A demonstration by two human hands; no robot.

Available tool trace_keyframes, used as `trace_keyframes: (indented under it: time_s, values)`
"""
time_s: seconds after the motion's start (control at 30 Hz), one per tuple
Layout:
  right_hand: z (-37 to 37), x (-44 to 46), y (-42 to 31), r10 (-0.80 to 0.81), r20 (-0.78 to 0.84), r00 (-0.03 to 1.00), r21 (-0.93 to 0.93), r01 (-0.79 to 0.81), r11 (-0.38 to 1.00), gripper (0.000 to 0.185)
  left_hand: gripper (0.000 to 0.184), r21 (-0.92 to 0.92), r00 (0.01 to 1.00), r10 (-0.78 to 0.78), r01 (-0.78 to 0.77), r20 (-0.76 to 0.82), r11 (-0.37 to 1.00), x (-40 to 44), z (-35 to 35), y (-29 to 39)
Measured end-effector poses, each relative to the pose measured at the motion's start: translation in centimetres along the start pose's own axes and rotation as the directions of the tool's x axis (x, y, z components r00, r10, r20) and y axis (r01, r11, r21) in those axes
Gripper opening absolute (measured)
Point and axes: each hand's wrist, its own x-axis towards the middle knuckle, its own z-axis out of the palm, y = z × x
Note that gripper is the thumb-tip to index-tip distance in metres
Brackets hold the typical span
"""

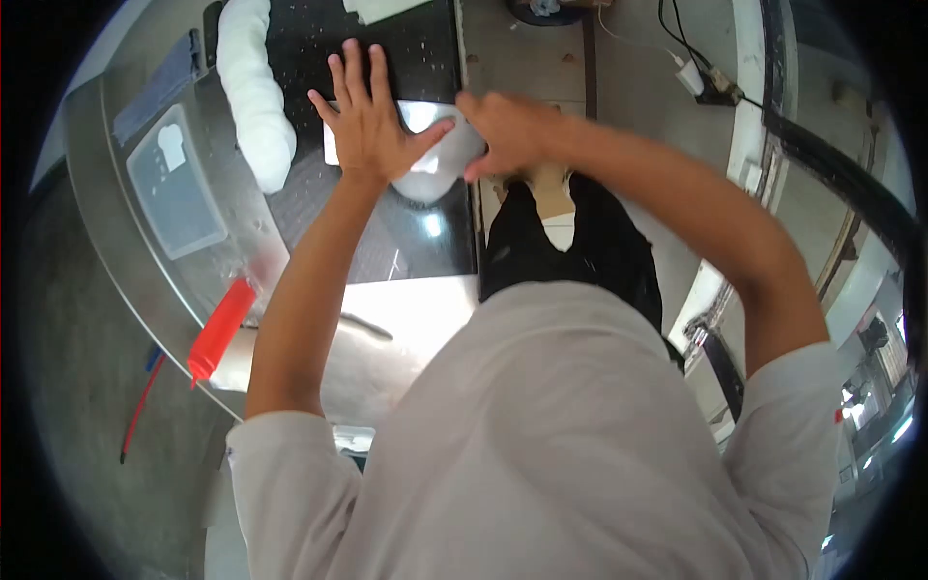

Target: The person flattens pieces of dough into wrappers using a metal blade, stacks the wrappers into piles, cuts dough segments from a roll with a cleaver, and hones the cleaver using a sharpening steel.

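My left hand [367,130] lies flat with its fingers spread on a shiny, pale rectangular plate [331,147] on the dark work board [338,227]. Its thumb points right, over a thin, greyish-white round sheet [432,179] that looks translucent. My right hand [503,130] is curled at the right edge of this sheet, by the board's edge. Motion blurs it slightly, and what lies inside its fingers is hidden. Left of my left hand, a long, lumpy white roll [253,97], like dough, lies along the board.
A clear plastic tub [179,208] and a red squeeze bottle [220,329] are at the left on the metal table [387,324]. A dark slim tool [367,327] lies near my left forearm. A bluish cloth [155,92] is at the upper left. Cables [710,82] hang at the upper right.
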Motion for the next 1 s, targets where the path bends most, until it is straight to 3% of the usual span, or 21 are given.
trace_keyframes:
  time_s: [0.13,0.17,0.2,0.27,0.33,0.37,0.4,0.43,0.47,0.53,0.57,0.6,0.67,0.73,0.77,0.87,0.93,1.0]
  values:
    - [-0.3,0.5,0.5,0.019,-0.029,0.999,0.056,-0.018,0.998,0.084,0.131,0.022,0.996,0.073,-0.071,-0.057,0.997,3.1,0.6,-1.2]
    - [-1.6,1.2,0.9,0.009,-0.035,0.999,0.04,-0.008,0.999,0.084,0.111,0.12,0.997,0.032,-0.024,-0.066,0.993,4.0,-0.6,0.0]
    - [-3.2,2.4,1.9,-0.009,-0.055,0.998,0.003,0.009,1.0,0.084,0.131,0.15,0.986,-0.072,0.049,0.15,0.987,5.8,-2.4,0.8]
    - [-4.5,4.2,3.6,-0.137,-0.168,0.976,-0.149,0.112,0.982,0.077,0.131,0.17,1.0,0.013,-0.014,0.011,0.985,8.0,-1.9,-0.3]
    - [-7.2,6.6,3.9,0.087,-0.119,0.989,-0.263,-0.116,0.958,0.081,0.131,0.205,0.996,0.021,-0.003,-0.086,0.979,9.5,-0.9,-1.9]
    - [-8.7,7.4,4.8,-0.152,-0.187,0.971,-0.167,0.121,0.978,0.061,0.13,0.231,0.992,0.069,-0.042,-0.108,0.972,9.7,0.2,-3.1]
    - [-9.3,8.0,4.1,-0.169,-0.288,0.943,-0.153,0.129,0.98,0.056,0.13,0.257,0.987,0.109,-0.077,-0.114,0.963,9.5,-0.6,-2.9]
    - [-9.7,7.1,3.8,0.059,-0.221,0.973,0.072,-0.044,0.996,0.054,0.083,0.05,0.982,0.185,-0.186,0.023,0.981,8.0,-1.6,-2.9]
    - [-10.6,5.3,1.6,0.27,-0.105,0.957,0.279,-0.232,0.932,0.052,0.066,-0.131,0.933,0.356,-0.346,0.06,0.929,6.6,-4.5,-1.0]
    - [-3.8,3.1,3.0,0.142,-0.059,0.988,0.251,-0.123,0.96,0.065,0.064,-0.363,0.795,0.571,-0.48,0.207,0.799,3.6,-5.3,0.1]
    - [1.0,1.4,3.6,-0.082,-0.234,0.969,0.195,0.13,0.972,0.061,0.067,-0.322,0.753,0.573,-0.482,0.323,0.815,2.5,-5.9,0.8]
    - [4.2,-0.5,3.2,-0.303,-0.387,0.871,0.097,0.366,0.926,0.057,0.069,-0.28,0.703,0.562,-0.488,0.436,0.827,1.7,-6.3,1.4]
    - [4.9,-4.2,-0.3,0.006,-0.136,0.991,0.337,0.041,0.94,0.058,0.044,-0.269,0.666,0.441,-0.351,0.601,0.897,1.9,-6.7,2.4]
    - [5.0,-5.7,-1.4,0.072,-0.022,0.997,0.298,-0.063,0.953,0.057,0.023,-0.231,0.567,0.326,-0.235,0.756,0.944,3.2,-8.2,3.1]
    - [5.2,-6.7,-1.9,0.117,0.032,0.993,0.277,-0.122,0.953,0.056,0.01,-0.309,0.636,0.383,-0.23,0.67,0.923,2.8,-8.1,2.6]
    - [5.1,-9.4,-3.5,0.103,0.232,0.967,0.234,-0.159,0.959,0.055,0.011,-0.383,0.571,0.373,-0.109,0.731,0.917,3.1,-9.9,2.4]
    - [6.7,-12.2,-4.3,0.023,0.227,0.974,0.189,-0.067,0.98,0.054,0.012,-0.446,0.627,0.333,0.027,0.704,0.895,2.6,-11.7,2.3]
    - [7.0,-13.7,-5.1,0.116,0.21,0.971,0.154,-0.15,0.977,0.055,0.014,-0.506,0.722,0.252,0.156,0.645,0.848,1.5,-12.3,0.8]
